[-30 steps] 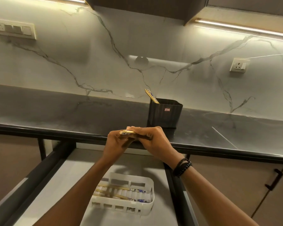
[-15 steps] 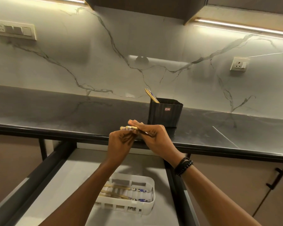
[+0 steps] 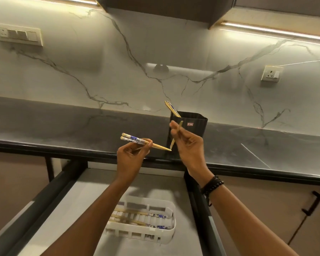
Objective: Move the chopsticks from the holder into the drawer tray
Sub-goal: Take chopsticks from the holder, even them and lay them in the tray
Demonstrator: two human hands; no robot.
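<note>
Above the counter's (image 3: pixel 63 130) front edge: chopsticks in both hands.
Pair of chopsticks (image 3: pixel 137 140) pinched in left hand (image 3: pixel 131 156), patterned ends pointing left; single chopstick (image 3: pixel 178 127) gripped near-upright by curled right hand (image 3: pixel 188 146), just before black holder (image 3: pixel 199 126); leaning sticks (image 3: pixel 171 108) in holder's back-left corner; stored chopsticks (image 3: pixel 137 217) lie in white tray (image 3: pixel 161 235), right side of open drawer (image 3: pixel 78 200).
</note>
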